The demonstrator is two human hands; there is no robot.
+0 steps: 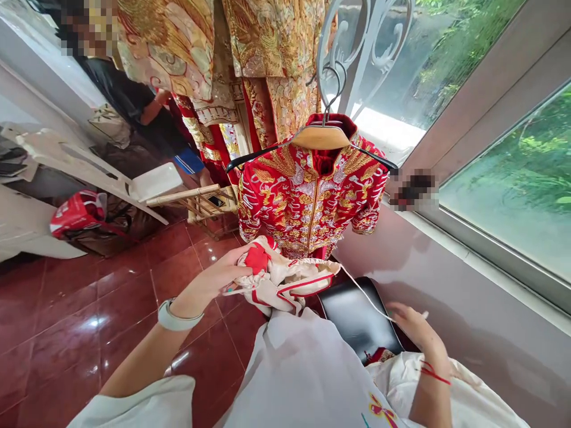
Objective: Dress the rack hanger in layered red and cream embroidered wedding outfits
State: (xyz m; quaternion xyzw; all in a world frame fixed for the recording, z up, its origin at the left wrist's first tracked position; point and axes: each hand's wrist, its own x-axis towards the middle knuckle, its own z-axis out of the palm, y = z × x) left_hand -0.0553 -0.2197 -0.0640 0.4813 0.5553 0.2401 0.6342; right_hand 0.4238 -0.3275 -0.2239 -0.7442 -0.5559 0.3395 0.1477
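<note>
The left hand (207, 279), a white wristband (178, 315) on its wrist, is closed around a bunched cream cloth bag (285, 279) trimmed in red, with 1 red knot (257, 258) at the fingertips. A thin white cord (363, 297) runs from the bag toward the right hand (414, 330), which is narrowly closed and appears to pinch it. A red string (435, 373) circles that wrist. Just below the right hand lies a black padded seat (357, 315). Ahead of the left hand, a red jacket (312, 190) with gold embroidery hangs on a wooden hanger (321, 138). Red floor tiles (57, 315) spread left of that hand. Farther ahead, a co-worker (143, 113) stands in dark clothes.
</note>
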